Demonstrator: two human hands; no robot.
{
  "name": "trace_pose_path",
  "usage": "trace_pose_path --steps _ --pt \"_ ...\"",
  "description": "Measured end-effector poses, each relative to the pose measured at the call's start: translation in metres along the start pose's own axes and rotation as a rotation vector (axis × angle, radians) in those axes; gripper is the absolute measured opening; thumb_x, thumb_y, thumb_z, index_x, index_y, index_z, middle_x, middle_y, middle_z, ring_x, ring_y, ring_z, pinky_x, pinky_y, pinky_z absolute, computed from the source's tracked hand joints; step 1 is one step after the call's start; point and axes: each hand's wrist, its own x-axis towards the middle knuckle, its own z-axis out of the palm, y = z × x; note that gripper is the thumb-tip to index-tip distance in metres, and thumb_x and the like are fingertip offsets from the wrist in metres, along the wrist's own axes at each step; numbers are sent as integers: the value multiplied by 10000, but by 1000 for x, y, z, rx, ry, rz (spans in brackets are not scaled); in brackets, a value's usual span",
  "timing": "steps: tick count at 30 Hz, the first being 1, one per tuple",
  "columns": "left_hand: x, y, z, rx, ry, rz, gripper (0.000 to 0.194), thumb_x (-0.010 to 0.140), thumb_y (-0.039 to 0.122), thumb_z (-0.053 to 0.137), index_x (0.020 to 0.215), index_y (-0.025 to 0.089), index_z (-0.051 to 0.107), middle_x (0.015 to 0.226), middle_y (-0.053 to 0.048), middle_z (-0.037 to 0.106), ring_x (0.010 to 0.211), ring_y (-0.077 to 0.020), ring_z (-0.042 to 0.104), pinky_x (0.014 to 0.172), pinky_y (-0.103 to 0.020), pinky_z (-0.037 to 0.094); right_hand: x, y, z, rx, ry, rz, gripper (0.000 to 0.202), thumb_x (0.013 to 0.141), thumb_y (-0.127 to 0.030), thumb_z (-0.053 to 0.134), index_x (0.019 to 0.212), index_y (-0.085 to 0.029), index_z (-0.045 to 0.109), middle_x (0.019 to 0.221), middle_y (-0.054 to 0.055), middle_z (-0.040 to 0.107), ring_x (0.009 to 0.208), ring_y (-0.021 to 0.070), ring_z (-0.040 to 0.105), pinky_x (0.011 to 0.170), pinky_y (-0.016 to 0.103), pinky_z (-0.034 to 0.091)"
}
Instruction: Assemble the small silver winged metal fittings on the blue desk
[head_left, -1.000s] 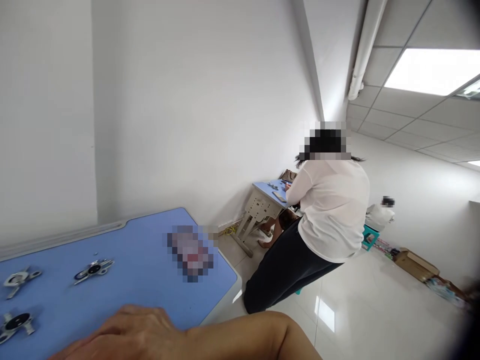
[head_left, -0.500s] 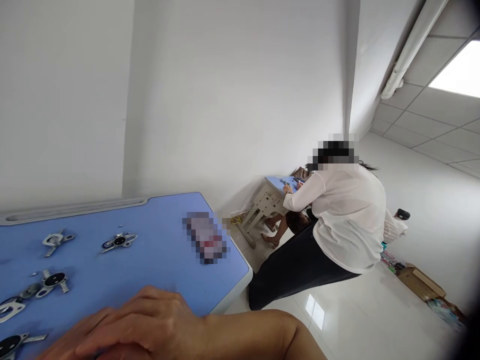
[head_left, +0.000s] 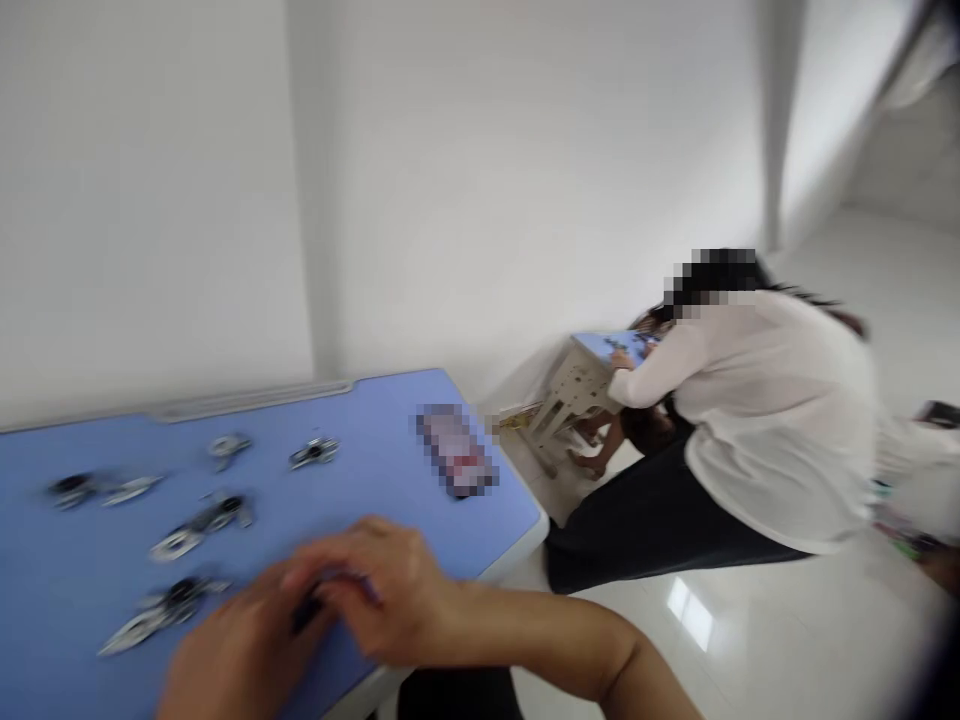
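My right hand [head_left: 394, 590] bends over the near edge of the blue desk [head_left: 360, 510], its fingers curled in toward my left hand. My left hand [head_left: 240, 640], smeared by motion, meets it from the lower left with closed fingers. Between them shows a small dark thing [head_left: 313, 602], mostly hidden, whose kind I cannot make out. Left of my hands lies a metal part with a round black centre [head_left: 180, 597]. Similar parts lie farther back: a joined pair [head_left: 202, 525], a single one [head_left: 315, 452], a ring-shaped one [head_left: 227, 448] and a dark-centred one [head_left: 73, 488].
A blurred-out phone-like object [head_left: 454, 450] lies near the desk's right end. Beyond it a person in a white top [head_left: 780, 420] bends over a second blue-topped desk [head_left: 592, 345]. A white wall [head_left: 525, 180] stands behind; shiny floor tiles [head_left: 675, 640] lie at right.
The view has swung left and down, so the desk and the person appear farther right. More metal parts at the left and both my hands now show.
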Motion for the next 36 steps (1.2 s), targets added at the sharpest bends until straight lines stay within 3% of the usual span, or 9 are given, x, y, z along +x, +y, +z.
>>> trace_pose_path --steps 2,5,11,14,17,20,24,29,36 --pt "3 15 -7 171 52 27 161 805 330 516 855 270 656 845 -25 727 745 -256 679 592 -328 472 0 2 -3 142 80 -20 301 912 -181 476 1190 -182 591 1097 54 738 1030 159 663 941 296 531" --pt "9 33 -15 277 -18 19 137 839 268 526 844 235 658 836 -35 713 777 -238 669 637 -316 466 3 10 -7 256 77 -81 272 944 -157 438 1098 -222 653 1009 47 749 924 160 670 853 316 554" --pt "12 46 -24 284 -71 -90 113 836 293 630 908 216 672 844 -19 684 783 -208 639 639 -282 430 6 16 -21 478 -83 -51 276 975 -201 397 1073 -247 651 1139 42 714 1088 151 656 940 342 536" --pt "13 52 -28 266 -111 -93 98 833 258 635 916 236 682 877 2 682 798 -184 628 646 -270 415 1 17 -34 566 102 93 238 980 -257 426 1084 -231 638 1053 50 715 999 158 673 885 325 546" --pt "15 58 -30 252 -140 -98 166 841 234 626 985 264 702 917 11 680 802 -168 626 653 -265 414 -9 24 -44 459 267 230 273 983 -251 381 1098 -214 626 876 37 681 743 139 640 683 277 524" --pt "18 60 -32 238 -172 -94 189 852 243 614 997 289 726 914 14 677 794 -160 625 666 -265 416 -20 34 -40 135 54 321 258 965 -234 418 1035 -211 665 755 14 674 628 141 597 588 263 434" --pt "20 52 -31 178 -165 -120 150 842 283 635 952 286 737 838 23 651 731 -146 595 660 -262 418 -26 40 -21 -229 -228 338 170 940 -298 548 1018 -235 686 862 32 745 759 200 675 618 271 388" --pt "23 41 -31 76 -145 -115 142 807 268 663 926 256 739 766 27 600 646 -122 524 650 -259 418 -21 40 -7 -382 -321 351 192 958 -342 537 1046 -236 671 870 60 755 766 220 697 593 263 363" --pt "23 41 -34 -61 -114 -164 176 772 319 667 897 216 737 726 12 616 629 -127 511 623 -256 420 -15 36 -9 -414 -365 388 202 980 -297 481 1024 -224 664 864 58 750 768 208 702 557 262 324"
